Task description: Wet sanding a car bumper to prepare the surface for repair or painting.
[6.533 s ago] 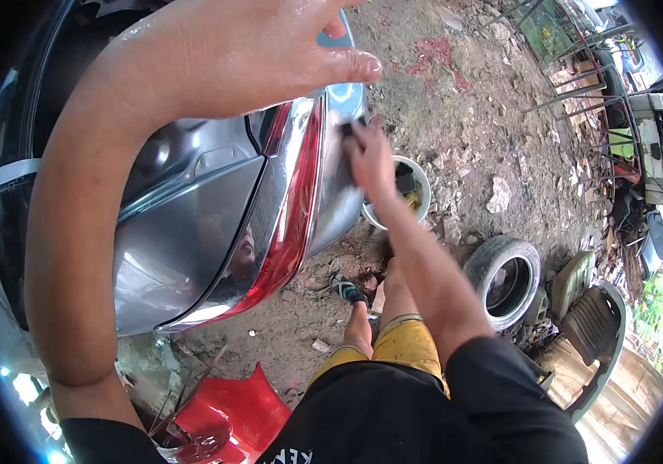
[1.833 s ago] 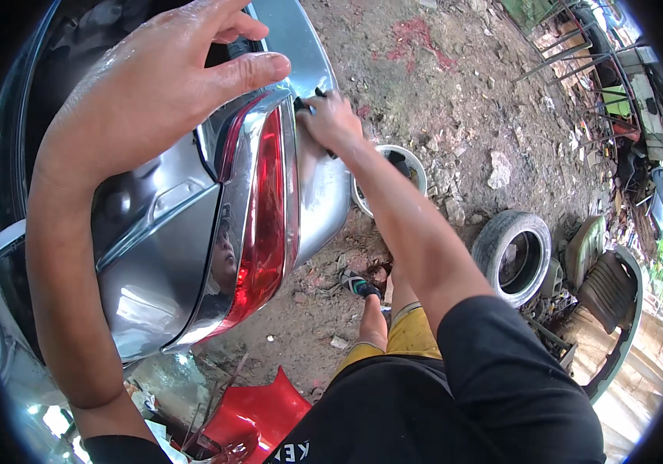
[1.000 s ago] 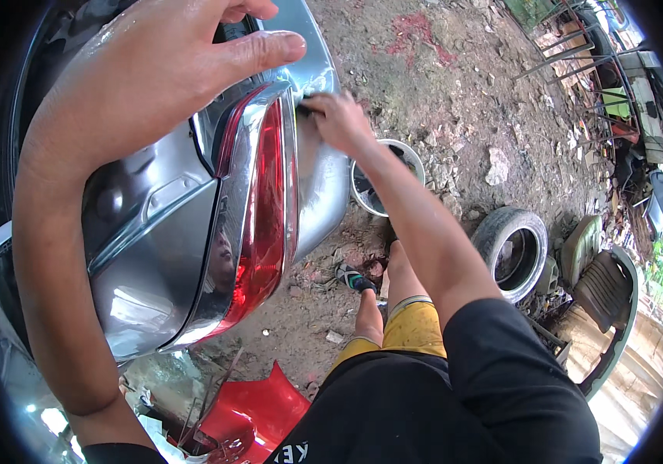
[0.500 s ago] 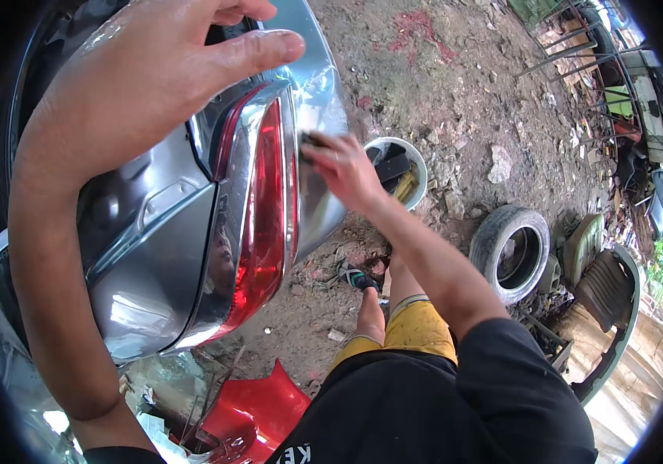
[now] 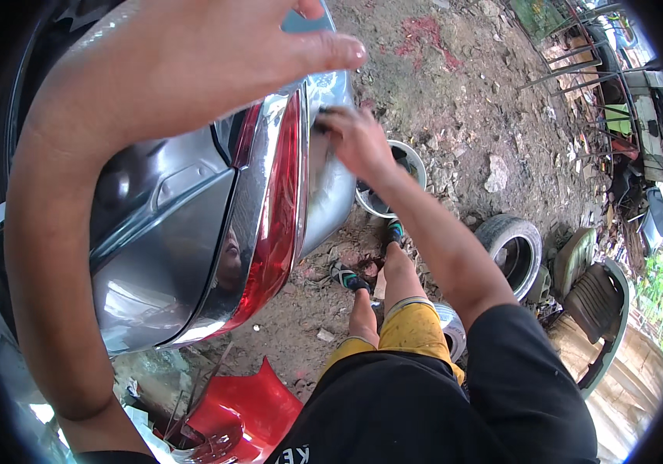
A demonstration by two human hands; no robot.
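A grey car's rear corner (image 5: 330, 209) fills the left side, with its long red tail light (image 5: 273, 232) set in a chrome edge. My right hand (image 5: 362, 143) is closed around a small dark block (image 5: 321, 124), pressed to the panel just right of the light; the block is mostly hidden by my fingers. Large and close at the upper left, my left hand (image 5: 192, 62) spreads over the car with its thumb stretched out. Its other fingers run past the top edge, and whether it touches the car cannot be told.
A white bucket (image 5: 422, 174) with things in it stands on the dirt beyond my right wrist. A worn tyre (image 5: 531, 251) and a broken chair (image 5: 602, 298) lie to the right. Near my feet at lower left is a red body panel (image 5: 246, 406). Metal frames (image 5: 579, 73) stand far right.
My right hand has shifted slightly up and right along the panel with the dark block. My left hand has moved right. One foot has come into view beside the bucket.
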